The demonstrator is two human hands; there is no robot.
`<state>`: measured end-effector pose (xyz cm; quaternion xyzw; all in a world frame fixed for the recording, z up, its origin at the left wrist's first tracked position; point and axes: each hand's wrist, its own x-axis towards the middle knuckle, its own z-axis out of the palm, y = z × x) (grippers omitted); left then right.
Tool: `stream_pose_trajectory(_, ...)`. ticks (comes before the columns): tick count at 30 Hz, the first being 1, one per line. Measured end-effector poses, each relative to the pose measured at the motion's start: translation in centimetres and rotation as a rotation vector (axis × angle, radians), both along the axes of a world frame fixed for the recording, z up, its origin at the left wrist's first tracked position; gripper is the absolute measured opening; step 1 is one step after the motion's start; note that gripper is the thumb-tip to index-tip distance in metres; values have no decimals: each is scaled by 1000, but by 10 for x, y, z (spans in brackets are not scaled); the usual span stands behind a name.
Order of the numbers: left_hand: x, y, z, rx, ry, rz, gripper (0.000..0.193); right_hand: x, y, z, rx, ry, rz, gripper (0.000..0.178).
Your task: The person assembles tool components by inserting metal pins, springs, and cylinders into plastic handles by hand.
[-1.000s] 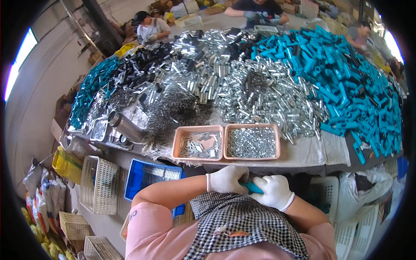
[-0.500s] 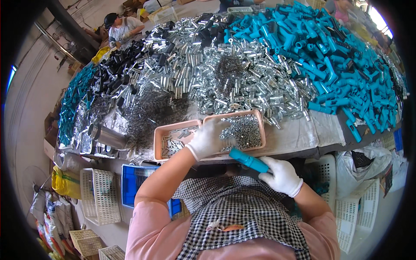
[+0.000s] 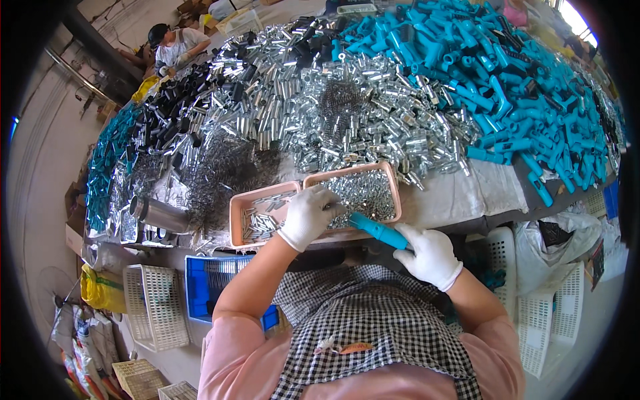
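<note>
My right hand (image 3: 432, 259), in a white glove, is wrapped round a teal plastic tube-like handle (image 3: 381, 233). That handle slants up to the left, its far end by the front rim of the right pink tray (image 3: 398, 200). This tray holds many tiny shiny metal parts (image 3: 363, 193). My left hand (image 3: 308, 219), gloved too, is over the spot where the two trays meet, its fingers curled together. Whatever is pinched there is too small to make out. In the left pink tray (image 3: 235, 223) lie short metal pins (image 3: 259, 225).
Beyond the trays are heaps of metal sleeves (image 3: 287, 100), dark springs (image 3: 220, 167), black parts (image 3: 170, 110) and teal handles (image 3: 513, 113). A metal cylinder (image 3: 160, 213) lies at left. Crates, one blue (image 3: 197, 287), one white (image 3: 153, 307), stand below the table. Another person (image 3: 180, 47) sits far left.
My left hand has drawn back a little from the tiny metal parts, and its fingers have curled together. My right hand has raised the teal handle slightly. The whole view has shifted a little.
</note>
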<state>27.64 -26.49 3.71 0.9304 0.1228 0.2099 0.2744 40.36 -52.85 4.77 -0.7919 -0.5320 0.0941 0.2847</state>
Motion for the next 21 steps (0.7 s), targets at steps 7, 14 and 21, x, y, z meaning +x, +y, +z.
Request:
stream_pose_trajectory(7,-13,-39,24,203,-155,-475,22,-21,9,10,-45,-80,43,47)
stream_pose_trajectory(14,-39,-53,11,433,-19,-506,38,-32,2,13,-45,34,114,46)
stream_pose_trajectory(21,-53,-51,7,510,-33,-544,41,-12,-3,-13,-5,513,315,65)
